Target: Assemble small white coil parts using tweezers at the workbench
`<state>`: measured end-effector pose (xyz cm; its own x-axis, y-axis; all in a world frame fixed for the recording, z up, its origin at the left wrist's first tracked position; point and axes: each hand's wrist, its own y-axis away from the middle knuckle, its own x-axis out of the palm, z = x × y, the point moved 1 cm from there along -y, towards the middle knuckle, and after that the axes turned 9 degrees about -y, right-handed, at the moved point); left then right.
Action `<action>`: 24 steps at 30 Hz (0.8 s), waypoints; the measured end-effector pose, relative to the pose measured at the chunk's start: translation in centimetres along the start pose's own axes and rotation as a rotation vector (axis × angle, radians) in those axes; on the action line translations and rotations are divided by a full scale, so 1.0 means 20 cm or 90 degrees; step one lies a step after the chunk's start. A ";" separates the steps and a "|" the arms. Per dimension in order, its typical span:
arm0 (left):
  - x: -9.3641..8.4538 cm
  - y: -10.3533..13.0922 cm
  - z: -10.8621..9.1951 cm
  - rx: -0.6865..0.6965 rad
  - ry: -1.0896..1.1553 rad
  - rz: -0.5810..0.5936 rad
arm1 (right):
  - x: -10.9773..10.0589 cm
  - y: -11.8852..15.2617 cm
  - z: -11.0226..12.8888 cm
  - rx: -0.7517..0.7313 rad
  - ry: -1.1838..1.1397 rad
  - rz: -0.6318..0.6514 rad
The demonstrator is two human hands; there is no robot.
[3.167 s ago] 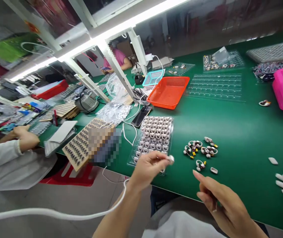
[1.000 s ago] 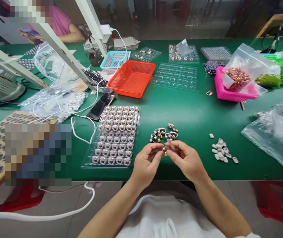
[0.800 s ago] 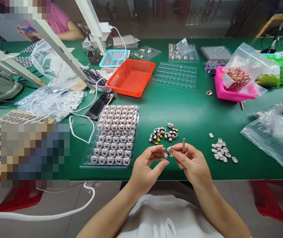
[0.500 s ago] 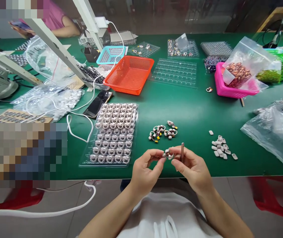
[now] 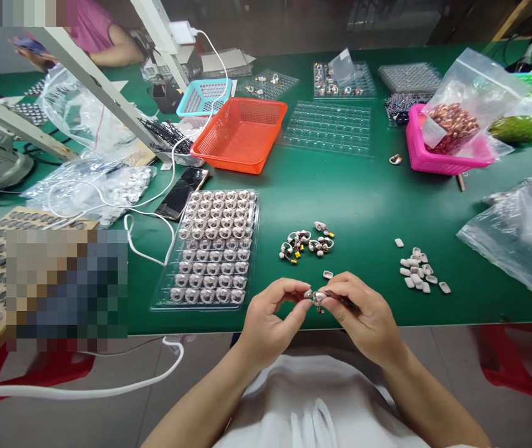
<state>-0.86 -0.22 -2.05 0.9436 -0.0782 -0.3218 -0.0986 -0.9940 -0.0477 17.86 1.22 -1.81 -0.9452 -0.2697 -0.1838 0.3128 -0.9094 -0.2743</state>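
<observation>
Close to the table's front edge, my left hand point(image 5: 275, 320) pinches a small shiny curved piece point(image 5: 317, 298), like a clip-on earbud part, between thumb and fingertips. My right hand point(image 5: 363, 317) grips the same piece from the other side. A dark slim tool, seemingly the tweezers, lies along the right fingers, mostly hidden. One small pale cap point(image 5: 328, 274) rests on the table just beyond my fingertips. Behind it lie several curved pieces with wires and yellow tabs point(image 5: 299, 239). More pale caps point(image 5: 415, 271) are heaped to the right.
Left of my hands stands a clear tray of shiny rounded parts point(image 5: 210, 246), with a phone point(image 5: 182, 194) and white cable behind. Farther back are an orange basket point(image 5: 242, 137), a clear tray point(image 5: 328, 127) and a pink basket point(image 5: 452, 163). A person sits at the far left.
The piece has turned between my fingers, and my right hand has closed in on it. The tweezers have swung down from upright. A pale cap now shows on the table beyond my hands.
</observation>
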 end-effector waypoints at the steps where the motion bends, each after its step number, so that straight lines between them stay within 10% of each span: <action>1: 0.00 0.00 0.00 -0.004 0.004 0.012 | 0.00 0.01 0.00 0.027 -0.014 0.010; 11: 0.02 0.01 -0.03 -0.159 0.185 0.096 | 0.01 0.07 -0.02 0.266 -0.219 -0.014; 24: -0.02 0.00 -0.06 -0.097 0.049 0.123 | 0.00 0.07 -0.04 0.299 -0.233 0.028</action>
<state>-0.83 -0.28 -0.77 0.9337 -0.2670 -0.2386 -0.2354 -0.9598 0.1529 18.39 0.18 -2.87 -0.9290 -0.3261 0.1748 0.3567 -0.9150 0.1886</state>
